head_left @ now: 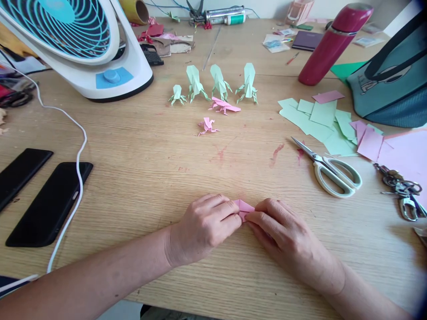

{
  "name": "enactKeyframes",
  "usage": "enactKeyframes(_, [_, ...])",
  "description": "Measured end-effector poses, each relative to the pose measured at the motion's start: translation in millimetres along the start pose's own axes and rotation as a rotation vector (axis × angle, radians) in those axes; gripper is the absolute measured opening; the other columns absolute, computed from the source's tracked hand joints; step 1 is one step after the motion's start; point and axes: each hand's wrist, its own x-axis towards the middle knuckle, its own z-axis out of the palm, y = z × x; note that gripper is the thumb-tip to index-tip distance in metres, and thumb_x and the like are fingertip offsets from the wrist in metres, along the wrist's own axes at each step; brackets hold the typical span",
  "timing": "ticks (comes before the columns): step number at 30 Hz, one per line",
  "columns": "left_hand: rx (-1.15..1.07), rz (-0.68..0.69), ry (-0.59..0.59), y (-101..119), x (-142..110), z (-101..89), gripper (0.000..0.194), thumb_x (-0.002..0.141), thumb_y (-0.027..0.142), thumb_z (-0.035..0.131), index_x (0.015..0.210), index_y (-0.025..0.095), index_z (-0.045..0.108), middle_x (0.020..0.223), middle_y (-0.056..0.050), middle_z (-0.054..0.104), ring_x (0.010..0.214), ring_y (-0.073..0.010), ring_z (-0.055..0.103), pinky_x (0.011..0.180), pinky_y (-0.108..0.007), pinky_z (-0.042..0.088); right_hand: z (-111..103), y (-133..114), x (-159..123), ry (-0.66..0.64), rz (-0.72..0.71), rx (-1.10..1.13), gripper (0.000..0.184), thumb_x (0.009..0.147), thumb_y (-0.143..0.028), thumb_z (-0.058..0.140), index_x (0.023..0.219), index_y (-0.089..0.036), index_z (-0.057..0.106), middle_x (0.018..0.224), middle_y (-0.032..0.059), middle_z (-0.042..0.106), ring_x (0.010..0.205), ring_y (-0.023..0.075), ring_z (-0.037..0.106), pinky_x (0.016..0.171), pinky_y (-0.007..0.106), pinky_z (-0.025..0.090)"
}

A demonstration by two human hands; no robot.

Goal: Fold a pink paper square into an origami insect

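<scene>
A small folded piece of pink paper (244,207) lies between my two hands near the table's front edge. My left hand (208,220) is closed on its left side, partly covering it. On the right side, my right hand (283,233) pinches the same paper with its fingertips. Creases show on the visible middle part. Farther back stand several green origami figures (218,82) in a row. In front of them sit a pink origami figure with a long pointed body (224,106) and a smaller pink one (207,126).
White-handled scissors (336,175) lie at the right, near green paper pieces (322,113) and keys (402,186). Behind stand a red flask (333,44) and a teal bag (393,84). A fan (83,49), a white cable (80,151) and two black phone-like slabs (50,202) occupy the left.
</scene>
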Motion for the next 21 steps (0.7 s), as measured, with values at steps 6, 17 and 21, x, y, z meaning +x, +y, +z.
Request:
enactKeyframes(6, [-0.001, -0.009, 0.005, 0.0, -0.9, 0.6, 0.01, 0.093, 0.012, 0.062, 0.085, 0.015, 0.067, 0.106, -0.002, 0.075, 0.088, -0.0136, 0.068, 0.08, -0.029, 0.057, 2.5, 1.2, 2.7, 0.011, -0.021, 0.005, 0.02, 0.097, -0.008, 0.051, 0.08, -0.015, 0.06, 0.083, 0.0071, 0.06, 0.073, 0.0163, 0.054, 0.067, 0.032, 0.044])
enactKeyframes(17, [0.062, 0.07, 0.009, -1.9, -6.5, -3.3, 0.008, 0.092, 0.009, 0.063, 0.087, 0.012, 0.068, 0.093, -0.006, 0.073, 0.086, -0.0166, 0.066, 0.075, -0.032, 0.054, 5.9, 2.8, 1.3, 0.011, -0.018, 0.011, 0.019, 0.095, -0.005, 0.05, 0.088, -0.014, 0.065, 0.082, 0.0058, 0.058, 0.071, 0.0157, 0.051, 0.065, 0.031, 0.042])
enactKeyframes(21, [0.104, 0.083, -0.026, -2.2, -8.7, -6.5, 0.009, 0.094, 0.011, 0.06, 0.09, 0.013, 0.068, 0.085, -0.003, 0.073, 0.085, -0.0167, 0.065, 0.073, -0.034, 0.05, 4.1, 0.4, 2.3, 0.016, -0.014, 0.005, 0.02, 0.096, -0.006, 0.048, 0.09, -0.014, 0.066, 0.082, 0.006, 0.059, 0.071, 0.016, 0.052, 0.065, 0.031, 0.043])
